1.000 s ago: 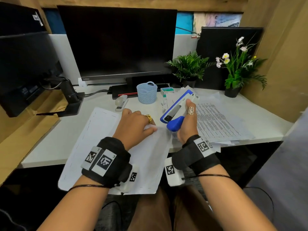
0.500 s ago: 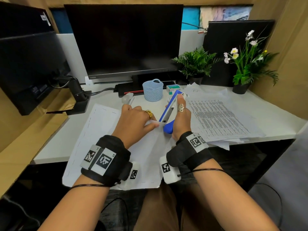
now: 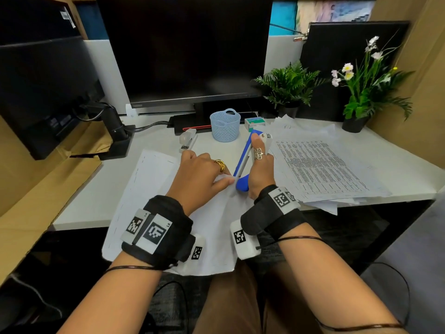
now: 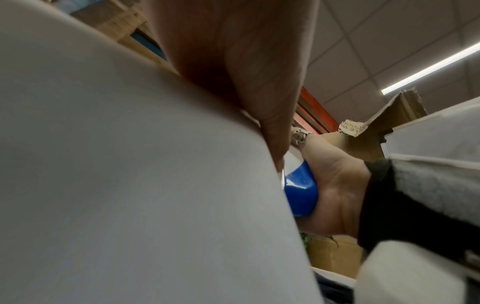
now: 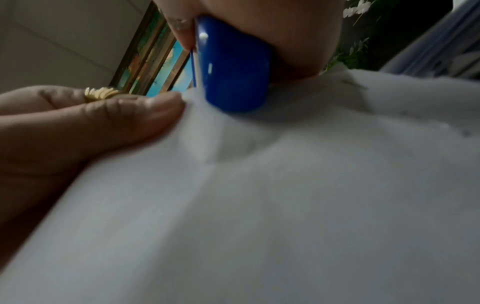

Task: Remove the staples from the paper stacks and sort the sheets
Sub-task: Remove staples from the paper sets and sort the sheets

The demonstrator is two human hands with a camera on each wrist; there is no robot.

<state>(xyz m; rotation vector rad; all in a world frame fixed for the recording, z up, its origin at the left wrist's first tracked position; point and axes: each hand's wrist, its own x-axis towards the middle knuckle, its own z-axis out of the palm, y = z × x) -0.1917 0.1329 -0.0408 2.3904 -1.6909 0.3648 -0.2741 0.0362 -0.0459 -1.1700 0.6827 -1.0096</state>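
A white paper stack (image 3: 149, 189) lies on the desk and hangs over its front edge. My left hand (image 3: 204, 172) rests on it, and the thumb (image 5: 145, 115) presses down near the stack's top right corner. My right hand (image 3: 260, 169) grips a blue and white staple tool (image 3: 243, 160) with the thumb along its top. The tool's blue lower end (image 5: 233, 67) sits on that corner, right beside the left thumb. No staple is visible. In the left wrist view the paper (image 4: 130, 185) fills the picture, with the blue tool end (image 4: 301, 191) behind it.
A loose pile of printed sheets (image 3: 325, 165) covers the desk's right side. Behind my hands are a small grey stapler (image 3: 187, 139), a blue mesh basket (image 3: 225, 125) and a staples box (image 3: 254, 122). Two monitors and two potted plants (image 3: 289, 88) stand at the back.
My right hand has lowered the blue tool leftward until its end meets the paper corner by my left thumb. The left hand has stayed on the stack.
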